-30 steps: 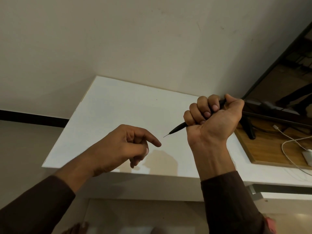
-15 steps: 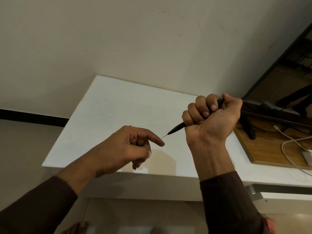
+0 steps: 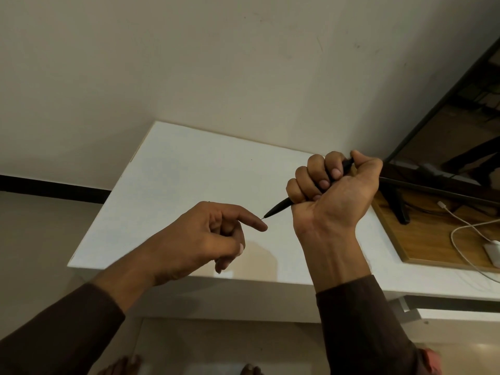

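My right hand (image 3: pixel 335 193) grips a slim black pen (image 3: pixel 280 207) in a fist, thumb over its top end, with the fine tip pointing left and down. My left hand (image 3: pixel 205 239) is held just left of it above the white table (image 3: pixel 173 185). Its index finger is stretched out, and the fingertip sits right at the pen's tip. The other left fingers are curled in and hold nothing. Most of the pen's barrel is hidden inside my right fist.
A dark screen on a black stand (image 3: pixel 397 209) rests on a wooden board (image 3: pixel 422 239) at the right. A white cable (image 3: pixel 460 234) with a small plug lies on that board. A plain wall (image 3: pixel 216 63) rises behind the table. Toes (image 3: pixel 251 370) show at the bottom edge.
My left hand has moved right and slightly up, bringing its index fingertip to the pen's tip. My right hand has stayed almost still.
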Motion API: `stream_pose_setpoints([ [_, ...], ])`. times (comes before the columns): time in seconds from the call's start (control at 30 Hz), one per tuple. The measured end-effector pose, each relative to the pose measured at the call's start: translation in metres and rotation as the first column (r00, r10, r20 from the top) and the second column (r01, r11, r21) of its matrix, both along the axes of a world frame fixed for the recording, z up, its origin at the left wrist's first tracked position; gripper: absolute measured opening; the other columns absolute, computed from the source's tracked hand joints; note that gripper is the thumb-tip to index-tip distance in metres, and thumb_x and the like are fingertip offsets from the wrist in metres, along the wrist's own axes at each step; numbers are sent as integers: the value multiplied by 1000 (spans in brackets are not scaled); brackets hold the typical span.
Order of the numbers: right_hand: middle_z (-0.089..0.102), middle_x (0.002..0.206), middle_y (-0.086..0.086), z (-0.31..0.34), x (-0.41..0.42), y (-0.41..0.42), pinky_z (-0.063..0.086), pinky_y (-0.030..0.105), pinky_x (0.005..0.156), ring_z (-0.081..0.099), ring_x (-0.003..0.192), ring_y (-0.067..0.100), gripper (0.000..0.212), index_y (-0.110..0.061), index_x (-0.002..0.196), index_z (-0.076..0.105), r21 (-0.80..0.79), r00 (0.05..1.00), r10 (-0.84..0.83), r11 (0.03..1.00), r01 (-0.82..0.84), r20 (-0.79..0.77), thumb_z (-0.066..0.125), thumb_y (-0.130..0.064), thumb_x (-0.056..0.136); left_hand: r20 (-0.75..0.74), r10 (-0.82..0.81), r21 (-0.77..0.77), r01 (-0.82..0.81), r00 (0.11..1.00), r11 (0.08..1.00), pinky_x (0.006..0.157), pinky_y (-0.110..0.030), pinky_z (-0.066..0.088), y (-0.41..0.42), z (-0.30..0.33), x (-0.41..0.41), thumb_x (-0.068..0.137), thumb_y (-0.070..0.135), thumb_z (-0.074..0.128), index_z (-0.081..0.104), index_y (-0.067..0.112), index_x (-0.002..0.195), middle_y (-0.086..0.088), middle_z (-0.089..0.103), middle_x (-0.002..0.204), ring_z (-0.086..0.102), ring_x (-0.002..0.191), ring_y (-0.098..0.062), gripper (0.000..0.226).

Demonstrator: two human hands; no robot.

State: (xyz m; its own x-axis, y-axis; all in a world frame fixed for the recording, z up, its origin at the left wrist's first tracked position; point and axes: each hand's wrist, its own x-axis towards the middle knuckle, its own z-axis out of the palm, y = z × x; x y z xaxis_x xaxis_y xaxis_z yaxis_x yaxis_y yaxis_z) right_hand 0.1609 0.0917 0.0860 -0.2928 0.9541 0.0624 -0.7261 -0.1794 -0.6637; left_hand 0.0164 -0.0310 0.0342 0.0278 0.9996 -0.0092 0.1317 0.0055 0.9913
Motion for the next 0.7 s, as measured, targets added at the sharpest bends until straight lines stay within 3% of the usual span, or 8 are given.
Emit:
stream_pose_setpoints([
  [0.7, 23, 55, -1, -3, -5, -3, 18, 23, 43, 15, 42, 13, 43, -16, 63, 34, 22, 998, 40, 999, -41, 46, 37, -42, 98, 38, 16, -3, -15, 999, 1000, 67, -38, 58, -1, 1, 1, 79, 4, 62, 78, 21, 114, -9, 65, 71, 60, 59, -20, 43],
])
